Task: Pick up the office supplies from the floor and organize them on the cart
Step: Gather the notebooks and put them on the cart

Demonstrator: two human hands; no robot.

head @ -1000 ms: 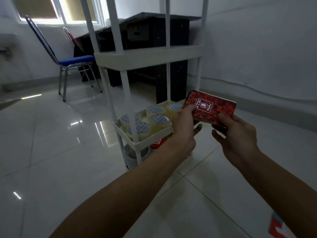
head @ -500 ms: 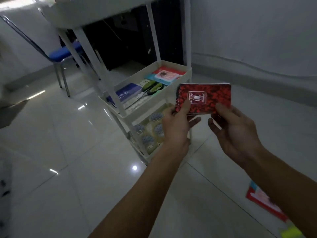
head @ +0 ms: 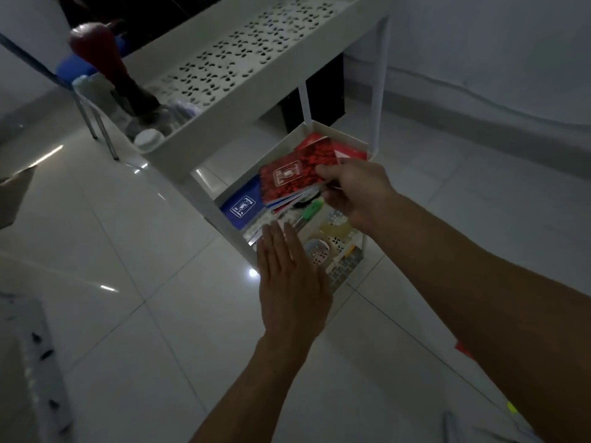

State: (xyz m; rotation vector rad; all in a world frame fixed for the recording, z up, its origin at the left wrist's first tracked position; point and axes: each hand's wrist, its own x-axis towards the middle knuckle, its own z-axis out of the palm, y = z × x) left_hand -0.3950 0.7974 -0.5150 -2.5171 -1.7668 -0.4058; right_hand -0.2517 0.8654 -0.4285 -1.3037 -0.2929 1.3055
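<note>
Dim room, head view looking down over a white tiered cart (head: pixel 179 156) on a pale tiled floor (head: pixel 134 314). Far left, top tier: a dark red bulbous object (head: pixel 96 49) stands tilted among clutter too dim to identify, with a small white cap (head: pixel 147 139) at the near corner; the rest of that perforated tray is bare plastic. Behind it, a blue chair seat (head: pixel 68 70) and metal legs. Middle tier, left part: a blue notebook (head: pixel 243 206) lies flat with a white emblem facing up. Left hand (head: pixel 292 289) is at the near edge of the cart, palm down, fingers straight and together, grip apart and holding nothing; its fingertips overlap the tier edge, contact cannot be told. Just beyond those fingertips: a green-handled tool (head: pixel 311 210), partly hidden, and clear tape rolls (head: pixel 316 251) on the tier below. Red patterned notebook (head: pixel 295 174) is held over the middle tier, tilted, its left edge above the blue notebook; other thin booklets show beneath it, whether held or lying cannot be told. Right hand (head: pixel 355 190) has its grip clamped on the red notebook's right edge, thumb on top. Another red booklet (head: pixel 350 154) lies at the tier's far right corner. Far right on the floor: a red scrap (head: pixel 463 350) and a yellow item (head: pixel 511 407), both mostly hidden by the right forearm.
</note>
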